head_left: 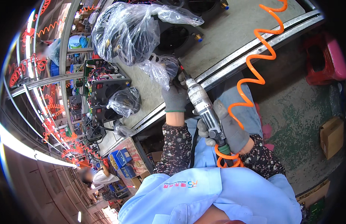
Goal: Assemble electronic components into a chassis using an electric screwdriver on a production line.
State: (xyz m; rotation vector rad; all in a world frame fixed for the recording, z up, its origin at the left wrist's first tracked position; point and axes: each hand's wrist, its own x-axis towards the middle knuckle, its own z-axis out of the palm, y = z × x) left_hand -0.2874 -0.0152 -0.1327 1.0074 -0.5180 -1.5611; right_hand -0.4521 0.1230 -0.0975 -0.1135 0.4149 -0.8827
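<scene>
My right hand (231,125), in a grey glove, is wrapped round the body of a grey and silver air screwdriver (203,102). Its red-collared bit points up and left at the near side of a black fan unit (175,36). Close by the bit, my gloved left hand (175,98) has its fingers curled beside the unit's lower edge; what they pinch is hidden. Clear plastic bags (122,33) cover the unit's left part, and a smaller bunch of bag (160,71) lies against my left fingers. An orange coiled hose (251,59) runs to the driver's green rear fitting.
The metal-edged workbench (225,48) stretches across in front of me. More black fan units (105,91) with red switches stand to the left, near blue bins (122,158) of small brass-coloured parts. A red stool (324,59) and a cardboard box (331,136) are on the right floor.
</scene>
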